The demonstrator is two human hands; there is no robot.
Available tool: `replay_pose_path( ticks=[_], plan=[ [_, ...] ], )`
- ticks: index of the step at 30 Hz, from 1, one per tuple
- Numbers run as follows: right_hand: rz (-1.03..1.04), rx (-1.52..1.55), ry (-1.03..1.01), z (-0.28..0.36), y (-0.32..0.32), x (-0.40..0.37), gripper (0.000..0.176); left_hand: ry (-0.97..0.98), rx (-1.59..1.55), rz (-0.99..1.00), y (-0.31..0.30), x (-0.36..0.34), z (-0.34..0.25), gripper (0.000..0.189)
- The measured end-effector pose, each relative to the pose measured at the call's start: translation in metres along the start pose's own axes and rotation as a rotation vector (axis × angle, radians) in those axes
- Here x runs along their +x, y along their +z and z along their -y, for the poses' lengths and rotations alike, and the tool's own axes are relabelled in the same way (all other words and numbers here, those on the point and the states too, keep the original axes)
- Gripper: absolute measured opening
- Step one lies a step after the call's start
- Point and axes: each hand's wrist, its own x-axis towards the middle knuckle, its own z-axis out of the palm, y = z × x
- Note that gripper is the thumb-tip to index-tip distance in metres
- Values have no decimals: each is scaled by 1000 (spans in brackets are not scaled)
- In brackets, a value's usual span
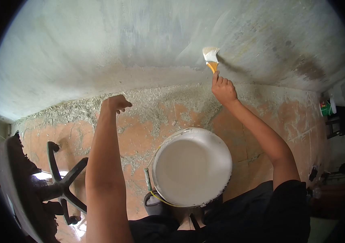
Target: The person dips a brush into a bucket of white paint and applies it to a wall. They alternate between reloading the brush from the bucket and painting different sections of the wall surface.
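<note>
My right hand (224, 90) is closed around the yellow handle of a paintbrush (211, 56). The brush points up at the wall (160, 44), its pale bristles coated with white paint near the handle and its shadow falling to the right. Off to the left, my left hand (117, 104) is bent at the wrist, its fingers curled in and nothing visible in them. Between my forearms, close to my legs, stands a white bucket (226, 170) with whitish liquid (186, 170) inside. Its wire handle (148, 180) hangs down on the left side.
Scraped flakes (73, 111) lie along the wall's base, scattered over the orange tiled floor (237, 137). An office chair (61, 188) lies tipped at the left. A green-and-white container (327, 107) sits at the far right beside a dark stool (342, 121).
</note>
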Motion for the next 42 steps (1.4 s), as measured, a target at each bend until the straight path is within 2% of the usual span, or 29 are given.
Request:
replay_pose_path(
  ticks=[2, 4, 5, 7, 8, 10, 11, 14, 16, 18, 29, 34, 38, 41, 42],
  plan=[
    [41, 77, -40, 0, 4, -7, 28, 16, -15, -11, 1, -1, -3, 44],
    [173, 357, -156, -8, 10, -9, 26, 28, -16, -17, 4, 8, -5, 44],
    [168, 359, -158, -12, 14, -9, 26, 38, -11, -26, 4, 13, -4, 44],
    [398, 496, -157, -17, 20, -2, 18, 40, -12, -26, 2, 9, -9, 43],
    [392, 500, -167, -18, 25, 5, 18, 41, -18, -34, 3, 10, -10, 43],
    [540, 578, -31, -27, 28, 28, 15, 17, -2, -44, 4, 17, -10, 42],
    [545, 586, -31, -30, 29, 37, 15, 12, 2, -38, 7, 20, -8, 42],
    [511, 620, 6, -39, 32, 62, 18, 22, 19, -24, 7, 21, -8, 41],
    [489, 583, 22, -41, 35, 69, 12, 56, 14, -53, 9, 20, -4, 40],
    [481, 584, 32, -46, 33, 72, 14, 43, 36, -64, 10, 20, 1, 40],
    [475, 565, 196, -96, -18, 88, 19, 15, 24, -113, -3, -1, -2, 37],
    [398, 523, 296, -123, -42, 91, 19, 74, 112, -97, -10, -14, -17, 44],
    [333, 490, 401, -152, -67, 95, 19, 56, 54, -144, -9, -9, -17, 39],
    [262, 423, 507, -175, -89, 93, 26, 54, 46, -117, -10, -7, -18, 39],
    [134, 367, 545, -181, -92, 91, 24, 47, 51, -117, -10, -6, -17, 39]
  ],
)
